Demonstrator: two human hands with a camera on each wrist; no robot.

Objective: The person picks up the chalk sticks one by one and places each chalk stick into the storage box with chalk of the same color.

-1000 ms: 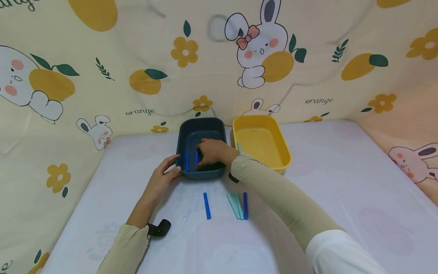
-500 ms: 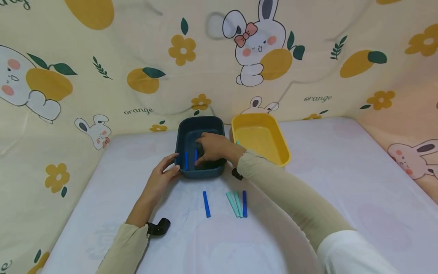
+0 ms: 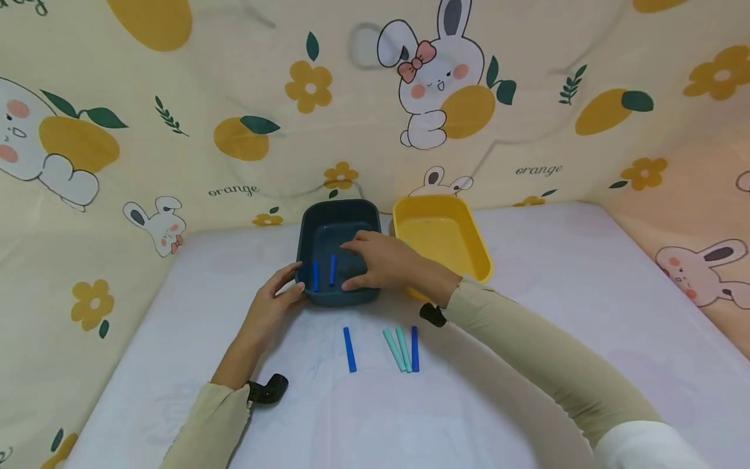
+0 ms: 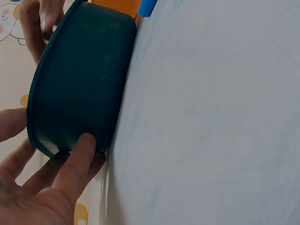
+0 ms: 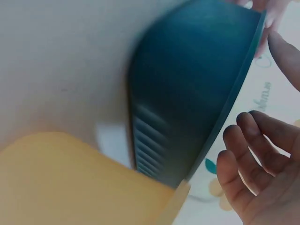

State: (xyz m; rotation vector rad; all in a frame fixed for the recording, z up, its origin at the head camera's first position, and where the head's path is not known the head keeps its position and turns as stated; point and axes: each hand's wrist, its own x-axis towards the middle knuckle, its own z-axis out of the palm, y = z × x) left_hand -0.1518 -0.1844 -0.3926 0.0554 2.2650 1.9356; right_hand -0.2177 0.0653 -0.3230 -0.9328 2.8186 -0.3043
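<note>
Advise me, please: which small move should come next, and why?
Probably lift the open right grip from the dark-blue rectangular tub toward the slim blue stick alone on the white cloth: this grip holds nothing, and two slim blue sticks lie inside the tub.

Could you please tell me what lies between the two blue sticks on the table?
Two mint sticks lie there, closer to the right blue stick than to the left blue stick; the head view shows this.
</note>
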